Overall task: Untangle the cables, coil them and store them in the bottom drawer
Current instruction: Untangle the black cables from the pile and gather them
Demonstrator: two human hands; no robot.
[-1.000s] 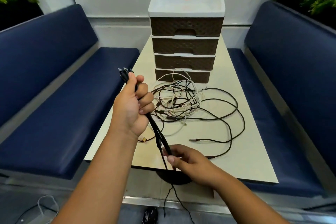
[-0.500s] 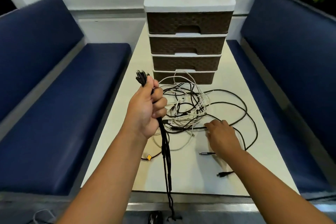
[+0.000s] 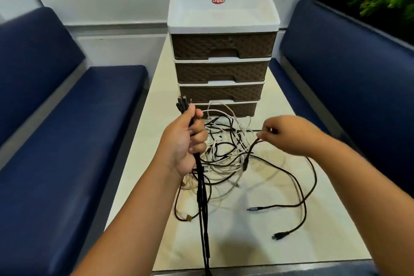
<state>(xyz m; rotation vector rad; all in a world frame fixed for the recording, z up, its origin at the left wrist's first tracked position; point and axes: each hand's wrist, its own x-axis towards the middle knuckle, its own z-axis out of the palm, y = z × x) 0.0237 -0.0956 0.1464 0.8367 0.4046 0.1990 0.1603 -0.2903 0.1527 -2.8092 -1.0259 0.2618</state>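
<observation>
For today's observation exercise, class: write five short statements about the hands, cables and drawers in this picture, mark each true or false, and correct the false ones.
1. The left hand grips a bundle of black cables. True.
2. The bottom drawer is pulled open. False: all four drawers look closed.
3. The right hand pinches a black cable lifted from the tangle. True.
4. The tangle holds only black cables. False: white ones are mixed in.
5. The drawer unit stands on a blue bench. False: it stands on the table.
</observation>
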